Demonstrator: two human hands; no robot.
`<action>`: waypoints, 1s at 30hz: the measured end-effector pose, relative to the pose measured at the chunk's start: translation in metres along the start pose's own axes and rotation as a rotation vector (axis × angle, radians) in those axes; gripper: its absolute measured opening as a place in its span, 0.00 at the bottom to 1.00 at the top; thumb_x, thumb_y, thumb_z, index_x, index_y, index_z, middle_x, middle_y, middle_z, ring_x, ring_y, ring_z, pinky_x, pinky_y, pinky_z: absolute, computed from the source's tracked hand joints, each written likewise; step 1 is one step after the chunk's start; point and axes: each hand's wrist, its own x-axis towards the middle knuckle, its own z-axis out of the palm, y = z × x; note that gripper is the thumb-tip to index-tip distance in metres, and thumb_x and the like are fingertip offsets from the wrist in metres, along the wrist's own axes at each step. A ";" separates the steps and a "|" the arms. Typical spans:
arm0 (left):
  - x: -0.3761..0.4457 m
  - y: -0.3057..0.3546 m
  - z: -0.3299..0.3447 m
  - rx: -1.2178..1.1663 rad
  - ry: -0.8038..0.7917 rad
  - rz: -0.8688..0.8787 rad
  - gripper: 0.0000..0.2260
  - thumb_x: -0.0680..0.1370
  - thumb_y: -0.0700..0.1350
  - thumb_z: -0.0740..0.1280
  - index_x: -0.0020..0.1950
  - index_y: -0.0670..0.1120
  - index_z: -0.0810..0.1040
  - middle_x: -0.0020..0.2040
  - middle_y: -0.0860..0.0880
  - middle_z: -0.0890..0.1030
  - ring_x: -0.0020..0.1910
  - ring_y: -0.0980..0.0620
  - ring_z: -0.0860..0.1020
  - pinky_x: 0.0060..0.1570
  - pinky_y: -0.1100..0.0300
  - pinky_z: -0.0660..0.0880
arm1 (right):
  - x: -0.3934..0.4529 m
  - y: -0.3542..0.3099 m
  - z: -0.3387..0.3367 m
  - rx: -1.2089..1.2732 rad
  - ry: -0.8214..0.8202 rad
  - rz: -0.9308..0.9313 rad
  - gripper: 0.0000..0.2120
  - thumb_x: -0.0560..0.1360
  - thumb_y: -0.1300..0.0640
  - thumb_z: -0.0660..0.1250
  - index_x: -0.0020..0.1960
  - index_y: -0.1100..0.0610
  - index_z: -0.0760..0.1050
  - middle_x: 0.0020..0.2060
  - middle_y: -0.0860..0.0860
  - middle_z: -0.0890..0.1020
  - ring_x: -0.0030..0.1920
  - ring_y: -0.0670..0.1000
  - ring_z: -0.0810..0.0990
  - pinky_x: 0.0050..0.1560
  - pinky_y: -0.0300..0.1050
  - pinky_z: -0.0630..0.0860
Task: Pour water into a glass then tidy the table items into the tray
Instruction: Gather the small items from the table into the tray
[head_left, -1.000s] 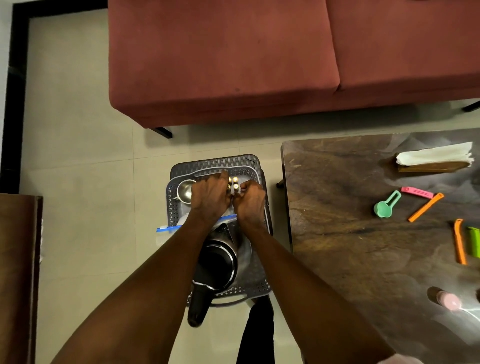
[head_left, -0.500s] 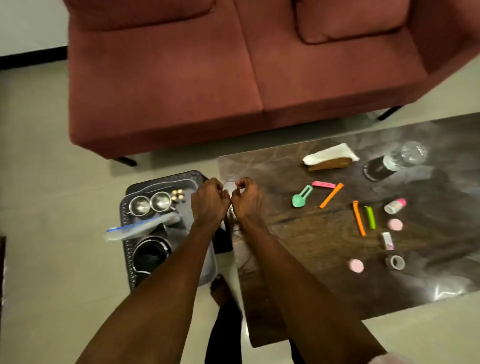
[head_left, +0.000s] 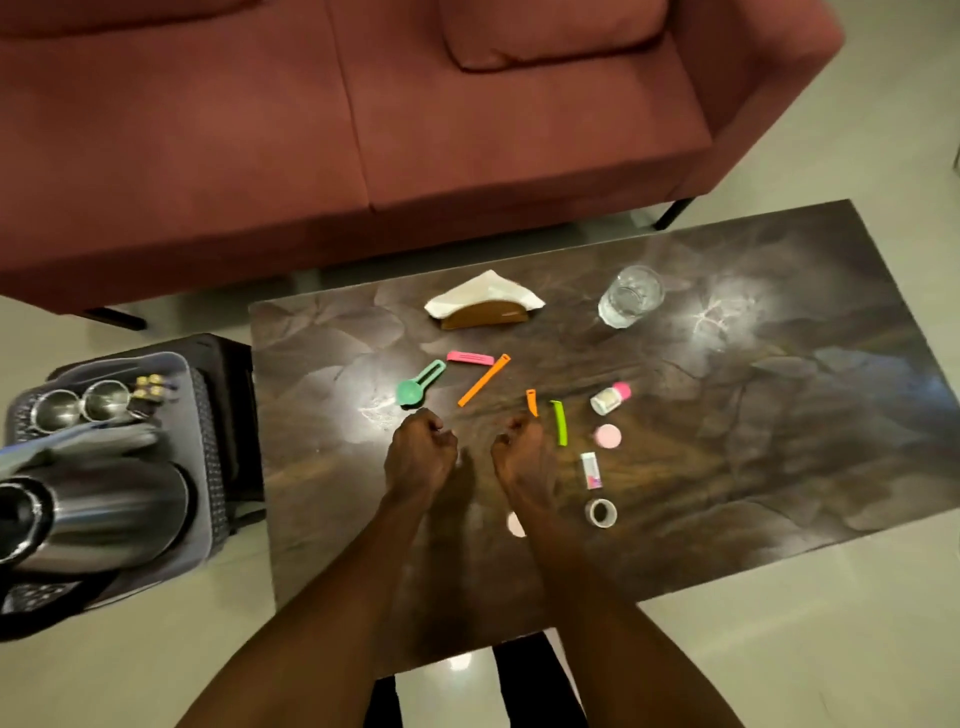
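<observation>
Now both hands hover low over the desk (head_left: 779, 426), curled into loose fists with the fingers folded in; neither visibly holds anything, though a small thing tucked in a palm could not be ruled out. The right hand (head_left: 519, 457) is nearest the short orange clip (head_left: 531, 401), which lies just beyond its knuckles, long axis running away from the person, with the green clip (head_left: 559, 422) just to the right, roughly parallel. The left hand (head_left: 420, 453) sits just short of the green scoop (head_left: 415, 387), whose handle slants away to the right. The tray (head_left: 200, 447) stands off the desk's left end, so each pick likely travels left. The water glass (head_left: 629, 297) stands far right. No lettering is readable.
</observation>
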 end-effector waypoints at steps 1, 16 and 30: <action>-0.001 0.008 0.012 -0.006 -0.011 0.006 0.06 0.74 0.45 0.69 0.50 0.46 0.79 0.50 0.46 0.83 0.52 0.44 0.80 0.52 0.52 0.76 | 0.007 0.012 -0.009 -0.028 -0.007 -0.005 0.12 0.71 0.60 0.66 0.54 0.60 0.76 0.53 0.59 0.81 0.57 0.62 0.79 0.56 0.52 0.75; 0.039 0.030 0.088 0.230 0.117 0.087 0.07 0.78 0.46 0.67 0.53 0.44 0.73 0.55 0.45 0.73 0.49 0.42 0.78 0.45 0.50 0.74 | 0.076 0.063 -0.017 -0.158 0.001 -0.123 0.08 0.76 0.53 0.68 0.49 0.58 0.77 0.47 0.56 0.83 0.50 0.61 0.81 0.47 0.52 0.77; 0.079 0.016 0.085 0.343 0.092 0.139 0.08 0.78 0.45 0.66 0.54 0.42 0.76 0.53 0.43 0.78 0.52 0.40 0.78 0.46 0.48 0.74 | 0.084 0.061 0.002 -0.080 -0.008 -0.052 0.08 0.72 0.55 0.71 0.47 0.58 0.78 0.44 0.55 0.84 0.47 0.58 0.83 0.50 0.51 0.79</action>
